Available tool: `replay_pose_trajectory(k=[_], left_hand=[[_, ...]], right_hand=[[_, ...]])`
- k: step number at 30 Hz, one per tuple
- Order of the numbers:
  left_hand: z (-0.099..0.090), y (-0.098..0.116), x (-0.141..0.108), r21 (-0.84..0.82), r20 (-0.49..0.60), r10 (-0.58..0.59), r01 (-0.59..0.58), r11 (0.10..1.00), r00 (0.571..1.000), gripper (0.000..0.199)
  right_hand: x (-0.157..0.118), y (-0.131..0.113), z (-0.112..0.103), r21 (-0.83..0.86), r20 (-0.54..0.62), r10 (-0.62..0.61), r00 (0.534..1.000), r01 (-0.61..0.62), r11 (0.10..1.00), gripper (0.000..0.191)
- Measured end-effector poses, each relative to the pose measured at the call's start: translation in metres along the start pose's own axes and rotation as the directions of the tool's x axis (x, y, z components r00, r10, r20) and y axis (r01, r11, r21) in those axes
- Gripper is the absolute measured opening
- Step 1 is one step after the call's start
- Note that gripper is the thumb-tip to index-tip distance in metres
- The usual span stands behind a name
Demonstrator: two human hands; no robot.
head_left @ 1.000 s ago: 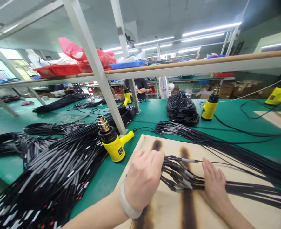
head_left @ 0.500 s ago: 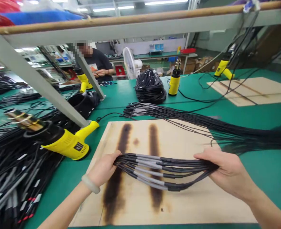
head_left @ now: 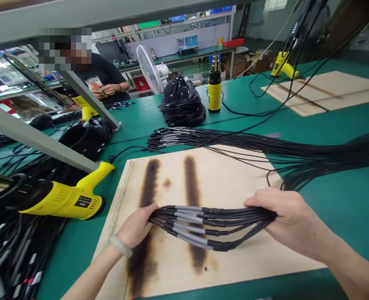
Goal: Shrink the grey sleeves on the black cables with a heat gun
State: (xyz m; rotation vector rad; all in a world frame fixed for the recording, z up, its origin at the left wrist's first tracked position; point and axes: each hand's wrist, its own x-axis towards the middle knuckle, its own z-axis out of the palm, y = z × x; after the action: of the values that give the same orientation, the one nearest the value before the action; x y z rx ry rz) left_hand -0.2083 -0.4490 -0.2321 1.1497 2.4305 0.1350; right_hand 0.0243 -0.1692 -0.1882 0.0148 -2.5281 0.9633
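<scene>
Stretched between my two hands is a bundle of black cables with grey sleeves along its middle. My left hand pinches the bundle's left end, and a pale bangle circles that wrist. On the other side, my right hand wraps round the cables, its thumb on top. The strands fan apart between the hands, above a wooden board with two dark scorched stripes. Left of the board lies a yellow heat gun, its nozzle pointing left and cut off by the frame edge.
Behind the board a long bunch of cables runs off right. Farther back are a coiled cable heap, an upright heat gun, a fan and a seated person. A slanted metal post stands at left, beside piled cables.
The view has turned and tilted down, so the surroundings sit farther left and the rail higher in the frame. Both hands keep the cable bundle stretched in nearly the same way.
</scene>
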Motion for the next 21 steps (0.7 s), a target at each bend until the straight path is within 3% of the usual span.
replay_pose_trajectory(k=[10, 15, 18, 21], left_hand=[[0.005, -0.003, -0.002, -0.029, -0.013, -0.010, 0.010, 1.000, 1.000, 0.029], [-0.009, -0.006, -0.012, -0.044, -0.089, -0.005, 0.001, 0.999, 0.996, 0.026], [-0.024, -0.010, -0.022, -0.027, -0.160, -0.032, 0.028, 0.999, 0.987, 0.023], [-0.031, -0.016, -0.032, 0.015, -0.218, -0.069, 0.074, 0.997, 0.973, 0.021]], right_hand=[[0.007, -0.003, -0.001, 0.021, 0.064, 0.114, 0.991, -0.116, 0.993, 0.030], [-0.004, 0.001, 0.007, -0.047, 0.106, 0.102, 0.989, -0.098, 0.994, 0.031], [-0.018, 0.006, 0.022, -0.093, 0.199, 0.135, 0.971, -0.119, 0.989, 0.037], [-0.030, 0.011, 0.041, -0.118, 0.338, 0.184, 0.923, -0.152, 0.981, 0.040]])
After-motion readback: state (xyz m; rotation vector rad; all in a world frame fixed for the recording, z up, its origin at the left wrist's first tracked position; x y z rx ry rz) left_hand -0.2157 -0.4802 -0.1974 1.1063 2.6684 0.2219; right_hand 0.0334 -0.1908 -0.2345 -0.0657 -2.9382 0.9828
